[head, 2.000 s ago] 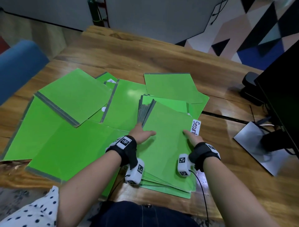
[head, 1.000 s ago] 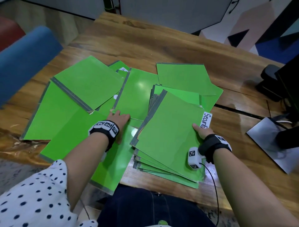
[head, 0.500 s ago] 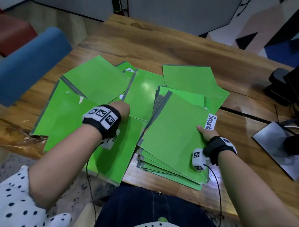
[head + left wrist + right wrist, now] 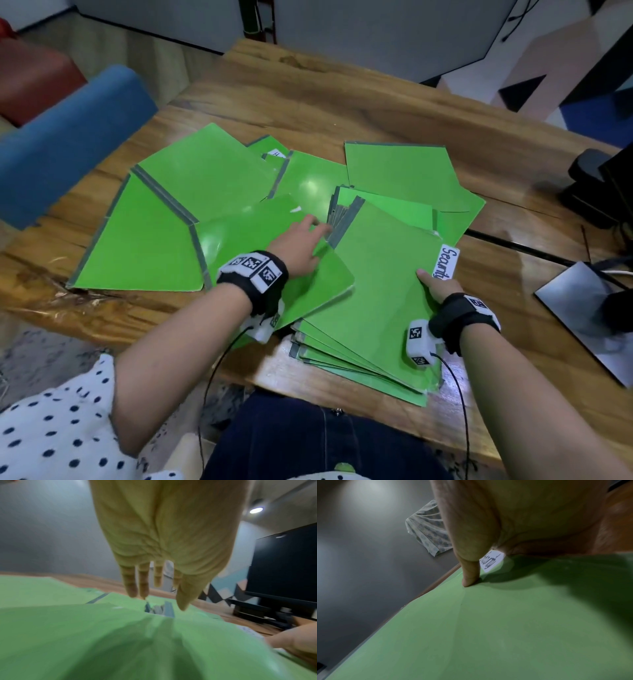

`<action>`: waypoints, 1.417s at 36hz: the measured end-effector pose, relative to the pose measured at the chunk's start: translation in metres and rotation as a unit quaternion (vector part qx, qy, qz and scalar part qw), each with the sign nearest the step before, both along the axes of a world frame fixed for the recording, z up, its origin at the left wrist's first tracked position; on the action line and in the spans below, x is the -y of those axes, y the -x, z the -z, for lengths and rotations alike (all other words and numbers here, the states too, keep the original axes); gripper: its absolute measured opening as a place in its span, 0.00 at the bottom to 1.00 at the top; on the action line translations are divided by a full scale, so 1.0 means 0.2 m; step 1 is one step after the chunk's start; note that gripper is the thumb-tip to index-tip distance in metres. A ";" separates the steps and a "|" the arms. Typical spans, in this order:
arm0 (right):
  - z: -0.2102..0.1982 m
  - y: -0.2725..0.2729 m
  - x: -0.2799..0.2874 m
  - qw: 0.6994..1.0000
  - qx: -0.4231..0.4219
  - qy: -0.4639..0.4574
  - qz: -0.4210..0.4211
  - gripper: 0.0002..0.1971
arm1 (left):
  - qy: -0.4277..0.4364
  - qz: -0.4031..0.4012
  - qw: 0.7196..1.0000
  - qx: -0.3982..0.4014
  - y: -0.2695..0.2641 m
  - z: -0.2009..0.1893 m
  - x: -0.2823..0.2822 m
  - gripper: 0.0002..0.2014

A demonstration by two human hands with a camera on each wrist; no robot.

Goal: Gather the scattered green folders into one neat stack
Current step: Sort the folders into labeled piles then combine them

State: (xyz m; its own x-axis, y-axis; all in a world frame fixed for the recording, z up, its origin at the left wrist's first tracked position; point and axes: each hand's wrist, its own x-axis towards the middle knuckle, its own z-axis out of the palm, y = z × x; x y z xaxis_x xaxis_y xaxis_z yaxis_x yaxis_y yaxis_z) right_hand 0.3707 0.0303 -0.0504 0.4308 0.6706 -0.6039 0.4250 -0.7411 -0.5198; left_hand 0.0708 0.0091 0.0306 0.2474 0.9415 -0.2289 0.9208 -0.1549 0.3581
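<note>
A fanned stack of green folders lies at the table's near edge, its top one bearing a white "Security" label. My right hand grips the stack's right edge; its thumb presses on top and its fingers are hidden beneath. My left hand lies flat with straight fingers on a loose green folder, whose right corner overlaps the stack's left side. More green folders lie scattered at the left, the far left, the middle and the far right.
The wooden table extends beyond the folders. A blue chair back stands at the left. A monitor's grey base plate and a black stand occupy the right side, with cables near them.
My left hand left the stack, reached left onto a loose folder and slid it right against the stack. My right hand kept its hold on the stack's right edge.
</note>
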 end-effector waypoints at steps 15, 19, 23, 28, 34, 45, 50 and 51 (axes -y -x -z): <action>-0.02 0.02 0.00 1.000 -0.004 -0.003 -0.008 0.21 | 0.167 -0.656 0.727 0.116 0.38 0.20 0.18 0.61; -0.03 0.02 0.01 1.000 -0.006 -0.004 -0.008 0.21 | 0.072 -0.692 0.683 0.223 0.35 0.12 0.16 0.42; -0.03 0.02 0.01 1.000 0.001 -0.007 -0.007 0.21 | 0.010 -0.671 0.673 0.311 0.34 0.06 0.12 0.27; -0.04 0.03 0.02 1.000 -0.005 -0.008 0.000 0.20 | -0.020 -0.548 0.742 0.385 0.33 -0.06 -0.03 0.32; -0.02 0.03 0.01 1.000 0.003 -0.001 -0.009 0.20 | 0.070 -0.398 0.895 0.191 0.33 -0.03 -0.31 0.31; 0.00 -0.01 -0.02 1.000 0.001 0.000 -0.029 0.20 | 0.169 -0.316 0.934 -0.012 0.26 0.11 -0.41 0.35; -0.03 0.01 -0.01 1.000 -0.001 0.006 -0.027 0.21 | 0.124 -0.374 0.918 0.050 0.26 0.01 -0.45 0.31; -0.04 0.02 -0.01 1.000 0.001 0.007 -0.024 0.20 | 0.111 -0.370 0.921 0.056 0.25 -0.02 -0.46 0.30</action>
State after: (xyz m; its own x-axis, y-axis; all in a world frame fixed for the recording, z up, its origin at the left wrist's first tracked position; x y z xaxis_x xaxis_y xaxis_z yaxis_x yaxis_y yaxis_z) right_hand 0.3673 0.0313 -0.0421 0.3987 0.6826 -0.6124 0.4613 -0.7265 -0.5093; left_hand 0.0216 0.1007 0.0353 -0.4087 0.7948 -0.4486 0.7008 0.5881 0.4036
